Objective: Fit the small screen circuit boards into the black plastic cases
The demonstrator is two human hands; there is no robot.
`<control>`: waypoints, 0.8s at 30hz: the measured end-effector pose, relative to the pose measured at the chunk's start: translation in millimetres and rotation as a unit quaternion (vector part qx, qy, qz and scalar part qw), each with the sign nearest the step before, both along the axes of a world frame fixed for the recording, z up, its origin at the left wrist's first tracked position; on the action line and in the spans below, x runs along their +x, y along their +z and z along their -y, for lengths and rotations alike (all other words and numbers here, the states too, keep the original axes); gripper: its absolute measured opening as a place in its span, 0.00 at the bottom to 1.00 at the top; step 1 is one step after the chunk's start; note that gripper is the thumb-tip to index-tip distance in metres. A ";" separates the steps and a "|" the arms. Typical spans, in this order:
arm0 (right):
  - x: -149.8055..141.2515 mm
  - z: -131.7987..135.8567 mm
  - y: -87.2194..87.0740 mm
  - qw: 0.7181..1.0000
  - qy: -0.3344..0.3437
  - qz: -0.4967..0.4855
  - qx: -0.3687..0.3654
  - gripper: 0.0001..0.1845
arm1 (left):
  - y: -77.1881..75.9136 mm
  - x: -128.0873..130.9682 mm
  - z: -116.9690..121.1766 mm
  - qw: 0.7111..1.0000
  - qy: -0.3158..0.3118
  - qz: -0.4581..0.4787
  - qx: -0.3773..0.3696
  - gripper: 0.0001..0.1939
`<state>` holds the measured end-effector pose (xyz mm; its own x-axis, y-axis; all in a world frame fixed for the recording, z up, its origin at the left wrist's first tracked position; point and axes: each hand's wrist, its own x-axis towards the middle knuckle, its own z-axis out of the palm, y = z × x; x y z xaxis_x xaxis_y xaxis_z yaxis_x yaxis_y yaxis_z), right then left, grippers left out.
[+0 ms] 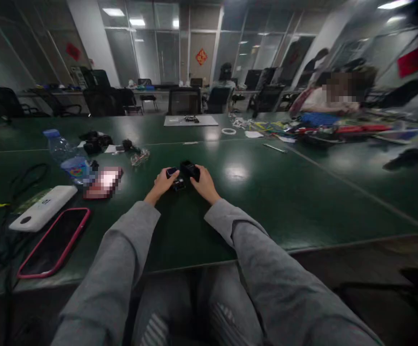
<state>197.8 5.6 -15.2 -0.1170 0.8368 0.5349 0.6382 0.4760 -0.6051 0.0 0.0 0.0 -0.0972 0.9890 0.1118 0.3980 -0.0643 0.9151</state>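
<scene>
Both my hands are over the green table, close together in front of me. My left hand (165, 181) is closed around a small dark piece with a flat face (172, 171). In my right hand (204, 182) is a black box-like device (190, 169), gripped from its right side by thumb and fingers. Between the hands, a small dark part with light spots (178, 184) lies on the table near my left thumb. The exact kinds of these small black things are too blurred to tell.
To the left are a pink-cased phone (55, 242), a white power bank (43, 209), a pixelated phone-like thing (104, 182), a plastic bottle (67, 154) and black cables (5, 230). Cables and tools (338, 127) crowd the right back, where another person (320, 100) sits. A white board (190, 121) lies ahead.
</scene>
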 end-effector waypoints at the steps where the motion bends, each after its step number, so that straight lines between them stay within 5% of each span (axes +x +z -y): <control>1: 0.7 0.9 0.4 1.000 -0.005 -0.004 0.000 0.29 | -0.2 -2.7 -0.3 1.000 -0.014 0.006 0.003 0.30; 7: 2.1 5.2 4.5 1.000 0.002 -0.017 0.008 0.25 | -4.6 -13.2 -3.6 0.995 -0.083 0.041 0.026 0.35; 18: -0.1 7.4 3.6 0.999 0.034 -0.002 0.024 0.25 | -0.6 -12.7 2.4 0.989 -0.117 0.077 0.043 0.32; 24: -3.4 20.1 18.8 0.995 -0.022 -0.015 0.099 0.17 | -2.1 -13.3 0.2 0.989 -0.116 0.073 0.062 0.32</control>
<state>194.4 -14.5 3.6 -0.0651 0.7188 0.6922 0.6444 0.5599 -0.5208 -13.3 -0.2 -2.1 0.1069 0.9662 0.2345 0.2239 -0.2532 0.9411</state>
